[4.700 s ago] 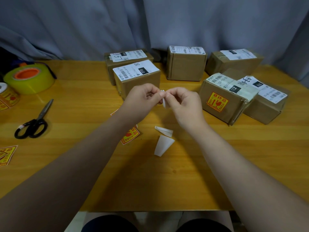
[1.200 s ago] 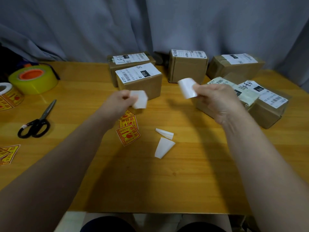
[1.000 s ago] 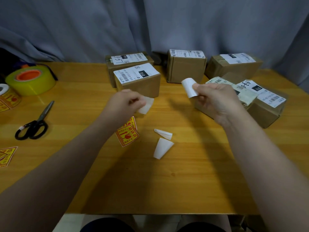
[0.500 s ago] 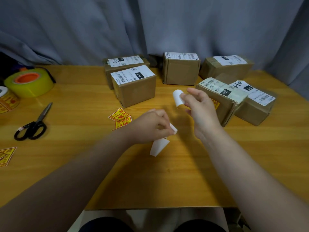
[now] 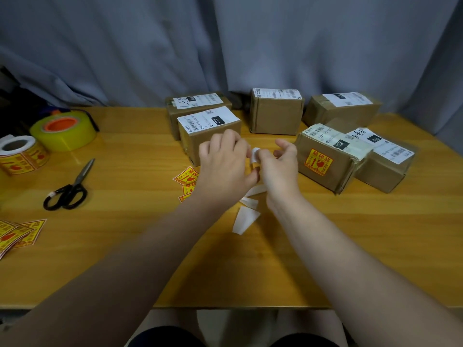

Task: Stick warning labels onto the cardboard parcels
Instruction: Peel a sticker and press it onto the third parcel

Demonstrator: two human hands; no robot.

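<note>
Both hands meet above the wooden desk (image 5: 125, 246): the left hand (image 5: 225, 166) and right hand (image 5: 280, 169) each keep a narrow pinching grip on one small curled white paper label (image 5: 255, 154). At two o'clock sits a brown cardboard parcel (image 5: 333, 171) bearing a yellow-red warning sticker (image 5: 318, 162); loose white backing scraps (image 5: 244, 219) lie at six.

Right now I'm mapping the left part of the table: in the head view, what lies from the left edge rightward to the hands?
Warning label roll → yellow tape roll → scissors → loose warning labels → left hand.
</note>
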